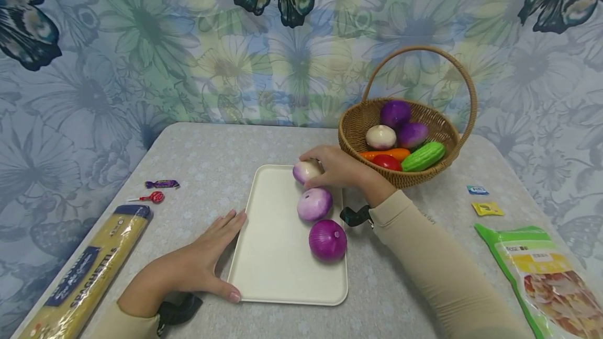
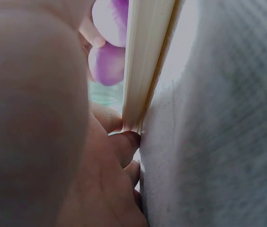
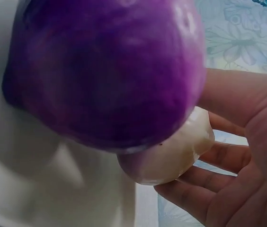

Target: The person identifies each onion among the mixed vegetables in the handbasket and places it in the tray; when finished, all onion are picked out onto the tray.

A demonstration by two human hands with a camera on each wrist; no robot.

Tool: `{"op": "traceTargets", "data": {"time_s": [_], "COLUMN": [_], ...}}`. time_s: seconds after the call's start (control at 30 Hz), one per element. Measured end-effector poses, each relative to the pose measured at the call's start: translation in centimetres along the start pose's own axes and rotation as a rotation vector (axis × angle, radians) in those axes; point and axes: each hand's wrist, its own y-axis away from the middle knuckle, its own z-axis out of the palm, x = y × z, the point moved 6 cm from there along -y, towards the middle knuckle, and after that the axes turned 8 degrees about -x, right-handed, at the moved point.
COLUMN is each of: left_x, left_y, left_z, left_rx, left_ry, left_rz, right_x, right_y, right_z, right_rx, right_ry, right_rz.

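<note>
A cream tray [image 1: 278, 260] lies on the grey table [image 1: 212, 161] with three toy onions in a row along its right side. My right hand [image 1: 332, 169] curls round the farthest, pale onion [image 1: 305, 170] at the tray's far right corner. In the right wrist view the fingers [image 3: 204, 189] cup this pale onion [image 3: 171, 151] from behind. Nearer me lie a light purple onion [image 1: 314, 204] and a dark purple onion [image 1: 327, 240], which fills the right wrist view [image 3: 105, 71]. My left hand [image 1: 207, 258] rests flat on the table, touching the tray's left edge [image 2: 145, 61].
A wicker basket [image 1: 350, 130] with a handle stands behind the tray on the right, holding more onions, a carrot, a tomato and a cucumber. A spaghetti packet [image 1: 89, 276], lollipop [image 1: 153, 198] and wrapped sweet [image 1: 162, 184] lie left. A green bag [image 1: 546, 271] and two sachets [image 1: 487, 208] lie right.
</note>
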Motion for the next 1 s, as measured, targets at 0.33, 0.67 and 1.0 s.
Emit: {"op": "traceTargets", "data": {"time_s": [0.33,0.67,1.0], "left_x": [0.01,0.12,-0.11], "left_y": [-0.01,-0.01,-0.03], "left_z": [0.02,-0.05,0.08], "left_rx": [-0.003,0.003,-0.002], "left_ry": [-0.003,-0.001,-0.003], "left_rz": [-0.004,0.003,-0.006], "right_x": [0.43,0.04,-0.49], "right_y": [0.07,0.08,0.45], "right_z": [0.50,0.59,0.33], "right_rx": [-0.025,-0.043,-0.040], "right_ry": [0.013,0.004,0.008], "right_rz": [0.042,0.028,0.025]}}
